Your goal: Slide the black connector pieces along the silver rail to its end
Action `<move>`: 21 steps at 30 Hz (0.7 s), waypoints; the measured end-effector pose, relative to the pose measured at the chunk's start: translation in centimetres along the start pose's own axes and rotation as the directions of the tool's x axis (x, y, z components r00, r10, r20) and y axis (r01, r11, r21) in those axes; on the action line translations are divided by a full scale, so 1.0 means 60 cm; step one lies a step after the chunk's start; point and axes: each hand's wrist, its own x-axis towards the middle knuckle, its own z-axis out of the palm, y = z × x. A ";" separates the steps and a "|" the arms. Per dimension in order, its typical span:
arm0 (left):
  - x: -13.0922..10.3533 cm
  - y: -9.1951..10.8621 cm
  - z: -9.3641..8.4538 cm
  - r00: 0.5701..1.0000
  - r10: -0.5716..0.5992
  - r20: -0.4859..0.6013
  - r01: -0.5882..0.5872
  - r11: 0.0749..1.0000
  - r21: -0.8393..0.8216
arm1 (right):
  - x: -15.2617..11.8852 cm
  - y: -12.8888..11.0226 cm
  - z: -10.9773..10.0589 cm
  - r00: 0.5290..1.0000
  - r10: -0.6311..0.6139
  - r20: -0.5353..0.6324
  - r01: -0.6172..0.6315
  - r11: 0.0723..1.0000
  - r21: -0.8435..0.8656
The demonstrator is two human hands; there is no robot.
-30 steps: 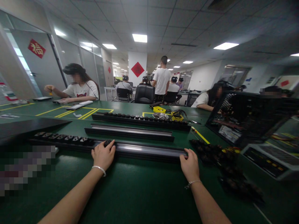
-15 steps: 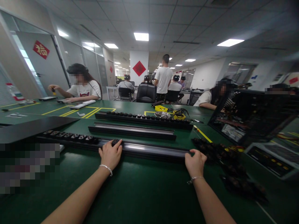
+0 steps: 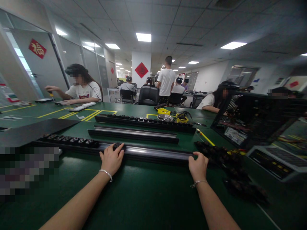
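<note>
A long black rail (image 3: 153, 152) with a shiny grey channel lies across the table in front of me. My left hand (image 3: 111, 158) has its fingers around a small black part (image 3: 117, 146) seated in the channel, left of the rail's middle. At the rail's right end my right hand (image 3: 198, 163) pinches the edge between thumb and curled fingers. A row of similar parts with silvery tops (image 3: 72, 140) fills the rail's left stretch. Behind it lie a shorter rail (image 3: 134, 134) with a bare channel and a longer strip (image 3: 146, 123) full of black parts.
Loose black parts (image 3: 236, 166) are heaped to the right, beside a grey metal power supply (image 3: 275, 163) and an open computer case (image 3: 242, 119). Farther back stand yellow trays (image 3: 163, 111) and a metal dish (image 3: 165, 117). A co-worker (image 3: 83, 88) sits across at the left.
The whole view has shifted slightly, so things appear a little farther left. Both hands keep their places on the rail and the small part.
</note>
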 end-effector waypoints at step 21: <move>0.006 -0.005 0.008 0.996 0.090 0.023 -0.090 0.996 -0.018 | 0.006 0.008 0.007 0.997 0.074 0.031 -0.072 0.996 -0.046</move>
